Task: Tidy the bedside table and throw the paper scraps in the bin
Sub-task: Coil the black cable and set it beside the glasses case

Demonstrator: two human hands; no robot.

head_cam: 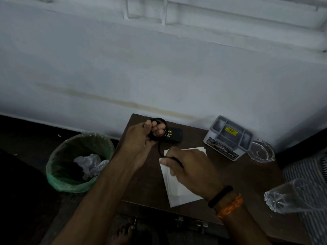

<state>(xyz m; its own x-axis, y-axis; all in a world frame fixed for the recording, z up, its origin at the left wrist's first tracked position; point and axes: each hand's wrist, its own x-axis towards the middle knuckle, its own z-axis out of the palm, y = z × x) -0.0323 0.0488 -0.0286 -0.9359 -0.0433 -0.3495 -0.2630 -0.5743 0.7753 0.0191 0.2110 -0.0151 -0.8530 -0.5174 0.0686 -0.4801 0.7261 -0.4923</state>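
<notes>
The black cord [160, 149] is the thing in hand: the left hand [141, 138] has its fingers curled round a coil of it, together with a black oblong adapter [172, 135] with yellow lettering, above the far left corner of the worktop [247, 179]; the cord's free end runs down to the right hand [189, 167], which pinches it between thumb and fingers over a white folded sheet of paper [178, 195] lying flat in the middle of the worktop; this looks like winding the lead up to tidy it. The paper scraps appear already dealt with, since crumpled white paper [90, 165] lies inside the green-lined bin [77, 161] on the floor just left of the worktop. Toward the far right of the worktop stands a grey compartmented organiser [228, 137], with a clear glass dish [261, 151] just beside it at the worktop's right edge; a clear plastic cup [290, 197] lies on its side at the near right, partly over a striped cloth [311, 183]. The risks, as I judge them: the coil could spring loose if the left fingers slacken; a sweeping pull of the cord might drag the white sheet off the worktop; a wide swing of the right forearm could knock the cup or the dish over the edge.
</notes>
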